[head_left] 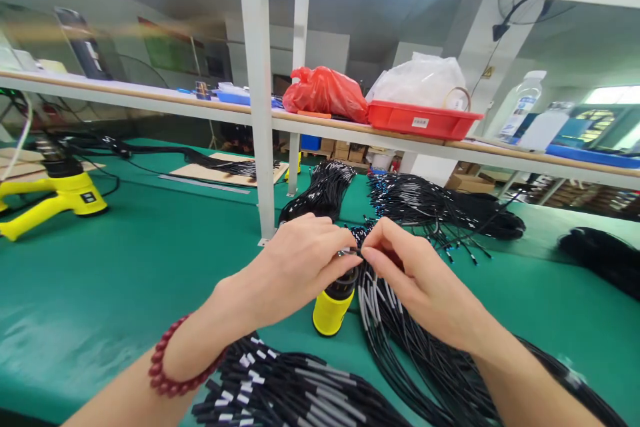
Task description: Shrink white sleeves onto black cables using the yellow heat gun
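My left hand, with a red bead bracelet on its wrist, pinches a thin black cable at the centre. On the same cable, close beside it, the thumb and fingertips of my right hand are closed. Directly beneath my hands stands a yellow and black heat gun, its top partly hidden by my left fingers. A bundle of black cables with grey sleeves runs from behind my right hand toward the lower right. Another bundle with white labels lies at the bottom.
More black cable bundles lie farther back on the green table. At the left is another yellow heat gun. A white post rises beyond my left hand. The shelf holds a red tray, bags and bottles.
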The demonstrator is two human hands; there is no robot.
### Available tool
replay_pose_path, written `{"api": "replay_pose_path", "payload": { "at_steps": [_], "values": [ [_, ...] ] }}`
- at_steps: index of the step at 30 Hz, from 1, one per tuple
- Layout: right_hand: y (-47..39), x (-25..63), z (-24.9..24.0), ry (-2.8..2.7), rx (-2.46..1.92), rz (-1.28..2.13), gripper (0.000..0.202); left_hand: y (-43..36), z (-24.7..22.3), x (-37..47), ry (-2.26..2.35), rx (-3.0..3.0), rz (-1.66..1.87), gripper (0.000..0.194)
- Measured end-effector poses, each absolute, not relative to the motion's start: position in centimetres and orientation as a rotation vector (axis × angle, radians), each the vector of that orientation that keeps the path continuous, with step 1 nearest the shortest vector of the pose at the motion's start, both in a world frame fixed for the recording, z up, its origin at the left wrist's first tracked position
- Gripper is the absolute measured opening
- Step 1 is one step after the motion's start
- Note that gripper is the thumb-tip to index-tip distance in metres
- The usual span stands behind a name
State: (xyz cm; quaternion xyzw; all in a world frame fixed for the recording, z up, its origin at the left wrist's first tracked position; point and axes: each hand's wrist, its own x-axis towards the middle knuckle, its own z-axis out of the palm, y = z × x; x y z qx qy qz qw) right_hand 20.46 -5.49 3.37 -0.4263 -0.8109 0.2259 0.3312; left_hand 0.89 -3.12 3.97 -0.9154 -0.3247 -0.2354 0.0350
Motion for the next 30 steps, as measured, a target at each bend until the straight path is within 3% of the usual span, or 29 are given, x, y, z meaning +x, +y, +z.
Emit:
{"api": "replay_pose_path", "payload": {
  "at_steps": [12, 17, 30],
  "values": [
    [-2.0, 21.4, 1.8, -1.944, -1.16, 0.568, 0.019, -0.2, 3.1, -0.1, -1.334, -2.831, -0.704, 0.031],
    [-0.7, 21.7, 1.0, -1.937, -1.252, 0.459, 0.023, 0.8, 2.0, 0.4, -1.458, -2.923, -0.927, 0.042],
    [0.2, 22.0, 0.0, -1.943, -1.328, 0.351, 0.023, 2.1, 0.6, 0.9, -1.532, -2.975, -1.201, 0.036]
  ]
}}
